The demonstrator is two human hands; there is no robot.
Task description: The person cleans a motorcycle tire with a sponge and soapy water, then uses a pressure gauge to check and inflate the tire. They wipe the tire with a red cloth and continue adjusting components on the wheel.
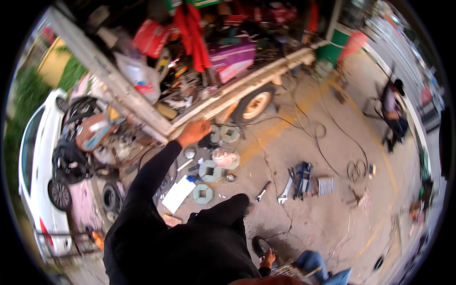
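My left arm in a black sleeve reaches out to the trailer's lower edge. My left hand (194,133) is there, above a black object (206,141) beside grey-green octagonal blocks (230,134); its fingers are too blurred to read. Low in the view, by my body, my right hand (268,259) is closed on the rim of a small black wheel (259,244). On the ground in front lie another octagonal block (203,194), a white sheet (178,194), a pinkish rounded object (223,157) and a small round metal part (231,177).
A wrench (285,189), a dark-handled tool (263,191), a blue tool (303,179) and a ridged grey block (326,185) lie to the right. Hoses (317,130) curl across the ground. A loaded trailer (289,63) stands ahead, a white car (35,156) left. A person (395,111) sits far right.
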